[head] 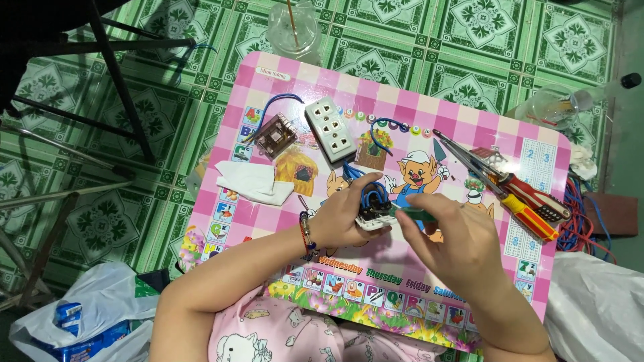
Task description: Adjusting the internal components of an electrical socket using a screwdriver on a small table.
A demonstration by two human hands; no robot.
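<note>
Two hands work on a small white switch module with blue wires (373, 209) over a pink checked worktop (469, 121).
The left hand (342, 221) is clamped around the module; the right hand (456, 241) pinches a green-handled screwdriver (410, 213) against it, near a white rectangular socket strip (330, 129).

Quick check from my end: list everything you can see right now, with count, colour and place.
Switch module: one, white with blue wires, in left hand.
Screwdriver: one, green handle, in right hand.
Socket strip: one, white, table top centre.
Brown module: one, blue wire, left of strip.
Tissue: one, white, table left.
Pliers: red and yellow handles, table right; count unclear.
Table: one, pink checked, cartoon print.
Plastic cups: two, clear, on floor beyond table.
Wire bundle: red and blue, right of table.
Left hand: bracelet on wrist.
Right hand: over table centre.
</note>
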